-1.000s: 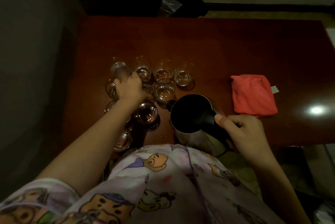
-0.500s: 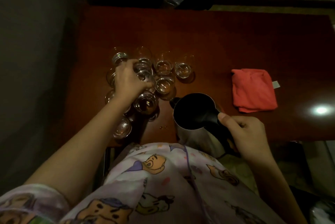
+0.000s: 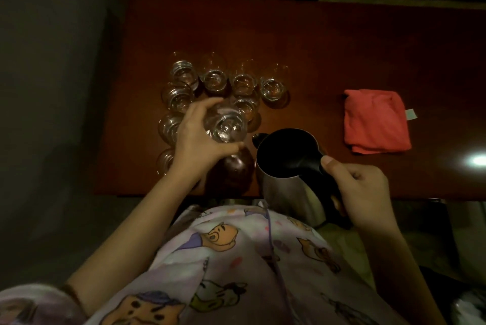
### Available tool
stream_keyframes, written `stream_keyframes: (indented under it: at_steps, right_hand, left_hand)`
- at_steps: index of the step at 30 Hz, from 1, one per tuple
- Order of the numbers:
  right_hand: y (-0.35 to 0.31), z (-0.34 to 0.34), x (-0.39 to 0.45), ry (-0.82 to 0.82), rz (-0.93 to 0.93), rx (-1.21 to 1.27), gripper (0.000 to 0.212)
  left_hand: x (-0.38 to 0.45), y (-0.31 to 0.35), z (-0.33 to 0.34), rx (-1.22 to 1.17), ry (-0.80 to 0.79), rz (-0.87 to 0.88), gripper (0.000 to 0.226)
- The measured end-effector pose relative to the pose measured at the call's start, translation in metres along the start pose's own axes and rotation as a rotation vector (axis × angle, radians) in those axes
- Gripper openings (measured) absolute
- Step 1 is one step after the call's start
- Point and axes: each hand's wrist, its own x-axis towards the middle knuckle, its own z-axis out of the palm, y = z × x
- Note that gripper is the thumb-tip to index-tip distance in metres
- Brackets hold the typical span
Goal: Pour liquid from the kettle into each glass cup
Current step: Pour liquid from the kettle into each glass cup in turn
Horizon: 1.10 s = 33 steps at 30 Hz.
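Gripping a glass cup (image 3: 225,124) between curled fingers and thumb, the left hand (image 3: 196,144) holds it raised, just left of the kettle's spout. The right hand (image 3: 360,190) wraps the kettle (image 3: 286,156) handle at the table (image 3: 315,48) edge.

Kettle and glass cups at frame centre
Open steel kettle (image 3: 286,166) with black handle, held lifted; one clear cup (image 3: 226,124) held raised just left of it, others clustered upper left.
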Motion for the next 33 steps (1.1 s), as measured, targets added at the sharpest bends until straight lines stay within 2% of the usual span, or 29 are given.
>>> stream_keyframes:
  at_steps: [7,13,20,27,33]
  right_hand:
    - [-0.002,-0.002,-0.008,0.005,0.037,0.004,0.057]
    - [-0.014,-0.009,-0.011,-0.058,-0.015,-0.087,0.058]
    - [-0.019,-0.011,-0.006,-0.171,-0.132,-0.289,0.062]
    - [-0.045,-0.011,-0.007,-0.274,-0.179,-0.527,0.054]
    - [-0.062,-0.012,-0.011,-0.341,-0.189,-0.686,0.056]
  left_hand:
    - [-0.034,-0.022,0.022,-0.002,-0.11,-0.009,0.083]
    - [-0.048,-0.052,0.029,0.037,-0.205,-0.025,0.089]
    - [-0.045,-0.064,0.035,0.059,-0.172,-0.039,0.081]
    - [-0.04,-0.061,0.035,0.066,-0.135,-0.036,0.082]
    - [-0.039,-0.061,0.037,0.07,-0.138,-0.024,0.083]
